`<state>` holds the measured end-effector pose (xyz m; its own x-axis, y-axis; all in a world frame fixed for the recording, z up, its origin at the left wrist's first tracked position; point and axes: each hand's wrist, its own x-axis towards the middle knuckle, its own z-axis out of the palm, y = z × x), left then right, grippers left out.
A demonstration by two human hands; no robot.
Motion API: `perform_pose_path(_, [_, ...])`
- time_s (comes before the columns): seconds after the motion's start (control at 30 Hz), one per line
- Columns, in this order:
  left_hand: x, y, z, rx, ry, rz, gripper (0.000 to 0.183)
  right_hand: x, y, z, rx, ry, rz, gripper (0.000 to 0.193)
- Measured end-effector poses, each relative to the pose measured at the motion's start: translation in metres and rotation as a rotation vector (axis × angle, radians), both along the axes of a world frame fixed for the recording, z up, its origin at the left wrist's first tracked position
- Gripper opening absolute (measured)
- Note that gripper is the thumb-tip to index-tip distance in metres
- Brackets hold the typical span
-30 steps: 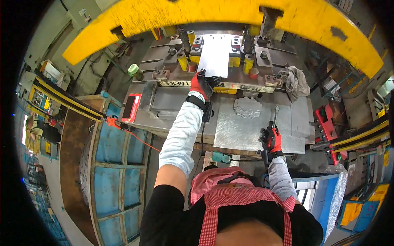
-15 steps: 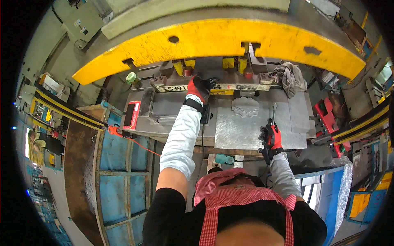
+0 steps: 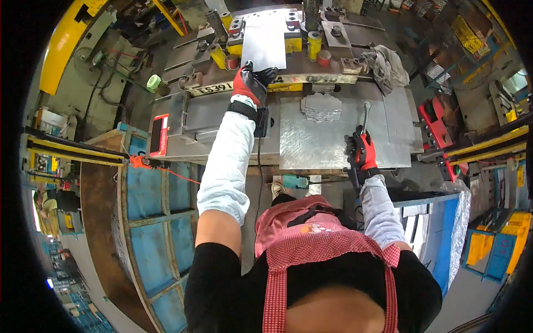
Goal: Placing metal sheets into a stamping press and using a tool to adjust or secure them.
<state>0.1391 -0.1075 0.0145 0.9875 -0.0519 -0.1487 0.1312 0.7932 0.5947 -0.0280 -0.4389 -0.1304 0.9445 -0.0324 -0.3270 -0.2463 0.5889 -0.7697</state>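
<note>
My left hand [image 3: 253, 83], in a red and black glove, is at the near edge of a bright flat metal sheet [image 3: 264, 41]. Its fingers close on that edge; their undersides are hidden. The sheet lies between the posts of the press die [image 3: 294, 45]. Gripped upright in my gloved right hand [image 3: 362, 152] is a slim metal tool [image 3: 366, 115] with a rounded, wrench-like end. That hand is over the near right part of a large metal plate [image 3: 300, 141]. On the plate rests a stack of cut metal pieces with stepped edges [image 3: 322, 106].
Left of the plate, flat metal sheets [image 3: 214, 114] lie stacked beside a red-framed card [image 3: 159, 135]. A grey rag [image 3: 386, 67] hangs at the right. Yellow die posts [image 3: 314, 44] stand behind. A blue frame [image 3: 150, 222] is at lower left, a red device [image 3: 436, 130] at right.
The yellow press beam no longer spans the die; the sheet and posts show now. The scene sits higher in view. My left fingers have drawn in at the sheet's edge; my right hand keeps the tool.
</note>
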Motion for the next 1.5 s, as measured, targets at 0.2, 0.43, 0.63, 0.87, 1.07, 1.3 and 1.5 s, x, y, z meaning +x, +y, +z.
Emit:
perform_pose_path(0.2, [0.001,0.005,-0.008,-0.101,-0.02,-0.029,0.036,-0.007,0.025,0.037,-0.496,-0.163,-0.066,0.066])
perform_pose_path(0.43, [0.0,0.009,-0.014,-0.104,0.081,-0.057,0.048,0.127,0.126,0.194,-0.627,-0.644,0.258,0.042])
perform_pose_path(0.63, [0.003,-0.004,-0.005,-0.151,0.172,-0.226,0.054,0.256,0.143,0.209,-0.84,-0.894,0.435,0.021])
perform_pose_path(0.87, [0.004,0.02,-0.024,-0.149,0.139,-0.24,0.055,0.12,0.128,0.185,-0.348,-0.506,0.198,0.037])
perform_pose_path(1.07, [-0.004,0.013,-0.013,-0.048,0.061,-0.154,0.047,-0.008,0.054,0.124,-0.422,-0.071,0.212,0.049])
perform_pose_path(1.3, [0.028,0.005,-0.007,-0.082,-0.081,-0.158,0.039,0.001,0.048,0.057,-0.514,0.088,0.16,0.01])
perform_pose_path(1.5, [0.075,0.01,-0.006,-0.02,-0.07,-0.07,0.043,-0.011,0.05,0.062,-0.442,-0.008,0.101,0.044])
